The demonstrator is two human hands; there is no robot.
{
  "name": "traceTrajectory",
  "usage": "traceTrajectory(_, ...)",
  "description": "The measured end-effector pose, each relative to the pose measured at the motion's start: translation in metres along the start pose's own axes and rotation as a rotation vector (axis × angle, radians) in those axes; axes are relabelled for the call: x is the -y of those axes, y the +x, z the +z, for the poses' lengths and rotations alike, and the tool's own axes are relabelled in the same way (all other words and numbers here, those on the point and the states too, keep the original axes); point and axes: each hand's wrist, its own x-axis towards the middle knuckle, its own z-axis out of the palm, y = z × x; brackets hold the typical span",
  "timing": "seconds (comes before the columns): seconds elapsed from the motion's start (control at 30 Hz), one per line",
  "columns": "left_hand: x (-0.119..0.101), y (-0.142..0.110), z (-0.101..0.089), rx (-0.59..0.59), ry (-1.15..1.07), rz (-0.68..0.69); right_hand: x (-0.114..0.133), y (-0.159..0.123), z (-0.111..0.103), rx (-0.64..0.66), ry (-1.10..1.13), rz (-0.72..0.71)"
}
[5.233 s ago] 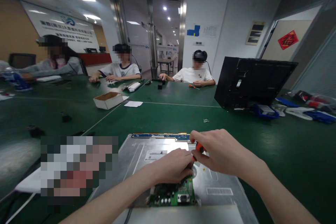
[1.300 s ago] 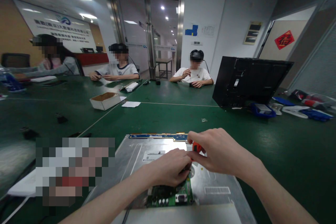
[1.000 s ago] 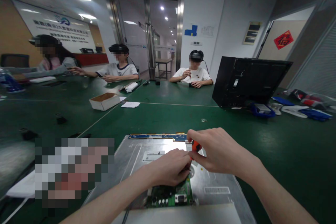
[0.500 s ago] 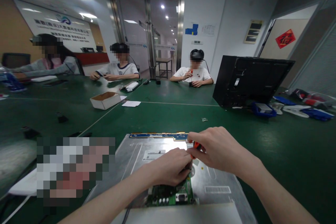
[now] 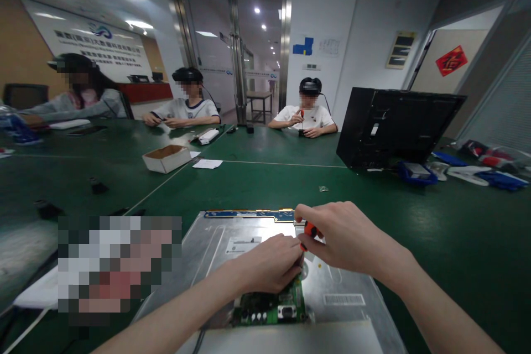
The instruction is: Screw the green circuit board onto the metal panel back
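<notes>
My right hand [image 5: 338,232] grips the orange and black handle of a screwdriver [image 5: 310,229], pointing down toward the panel. Its tip is hidden behind my left hand [image 5: 274,263]. The left fingers are curled together beside the screwdriver's lower end, over a green circuit board [image 5: 269,310]; what they pinch, if anything, is hidden. The board sits on a silver metal display panel [image 5: 344,282] lying flat on the table. A narrow blue circuit strip [image 5: 244,214] runs along the panel's far edge, and a barcode label [image 5: 343,300] is to the right.
The green table [image 5: 265,182] bears a white open box [image 5: 166,159], a black monitor casing [image 5: 394,127], and blue items [image 5: 417,172] at right. A small clear bag [image 5: 323,189] lies beyond the panel. A blurred-out patch covers something at left. Several people sit opposite.
My right fingers have shifted slightly on the screwdriver, and more of its orange handle shows. My left hand stays in place over the board.
</notes>
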Motion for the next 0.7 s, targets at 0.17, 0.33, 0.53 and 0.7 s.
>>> traceTrajectory(0.17, 0.0025, -0.0012, 0.0015, -0.012, -0.017, -0.001, -0.0004, -0.0023, -0.002, -0.021, -0.001, -0.012)
traceTrajectory(0.33, 0.0056, -0.0034, -0.0006, -0.016, -0.056, 0.002, -0.0022, -0.0037, -0.0066, -0.013, 0.01, 0.004)
traceTrajectory(0.53, 0.0045, -0.002, -0.0001, -0.008, -0.053, -0.003, -0.0015, -0.0027, -0.0051, -0.017, 0.004, 0.0)
traceTrajectory(0.7, 0.0012, 0.0006, 0.0012, 0.027, -0.038, -0.031, -0.0004, -0.0032, -0.0043, 0.012, 0.022, -0.01)
